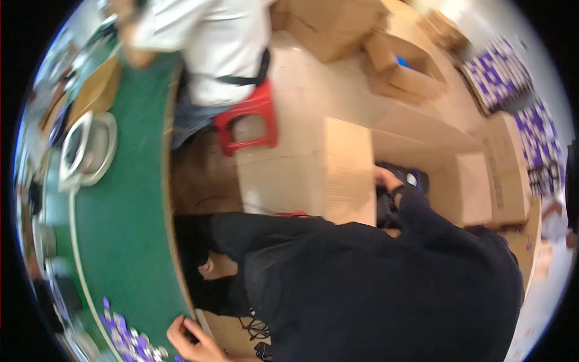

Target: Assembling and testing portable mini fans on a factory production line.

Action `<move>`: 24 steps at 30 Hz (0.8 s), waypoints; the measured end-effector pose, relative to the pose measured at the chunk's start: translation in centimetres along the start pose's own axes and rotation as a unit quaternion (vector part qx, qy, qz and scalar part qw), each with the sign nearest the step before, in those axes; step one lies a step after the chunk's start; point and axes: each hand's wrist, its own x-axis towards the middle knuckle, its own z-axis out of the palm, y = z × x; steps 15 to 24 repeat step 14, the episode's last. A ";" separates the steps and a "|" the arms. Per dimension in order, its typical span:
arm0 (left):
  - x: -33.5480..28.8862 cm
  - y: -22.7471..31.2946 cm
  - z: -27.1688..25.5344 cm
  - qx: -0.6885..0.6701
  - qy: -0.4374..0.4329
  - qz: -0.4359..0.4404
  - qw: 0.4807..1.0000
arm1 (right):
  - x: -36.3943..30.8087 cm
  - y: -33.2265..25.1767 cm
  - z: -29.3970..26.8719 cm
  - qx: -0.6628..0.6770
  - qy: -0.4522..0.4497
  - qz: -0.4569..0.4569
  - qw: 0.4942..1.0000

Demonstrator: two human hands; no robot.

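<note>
My right arm, in a black sleeve, reaches down into an open cardboard box [422, 130]. Inside it my right hand [389, 177] is at some black items [416, 179] with purple and white marks. The fingertips are partly hidden and blurred, so I cannot see whether they grip one. At the lower left, my left hand [196, 342] rests by the edge of the green table [136, 235]. Its fingers are curled around something small and dark that I cannot make out. Close to that hand lies a scatter of small purple and white pieces [129, 338].
A person [220, 45] in a white top sits on a red stool [250, 117] at the table. A white-rimmed device [99, 148] stands on the table. More cardboard boxes [335, 27] fill the far side, with purple and white stacks [497, 72] at the right.
</note>
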 end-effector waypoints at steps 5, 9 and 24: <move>-0.2 -1.9 0.5 0.031 -0.040 -0.009 0.999 | -5.7 7.5 -6.7 -0.162 0.033 -0.048 0.985; -0.1 1.6 0.0 0.050 0.014 0.031 0.998 | -9.6 15.4 -7.4 -0.140 0.183 0.077 0.970; 2.1 4.2 -0.3 0.082 -0.026 -0.065 0.994 | -11.9 31.3 -9.3 -0.175 0.271 0.210 0.923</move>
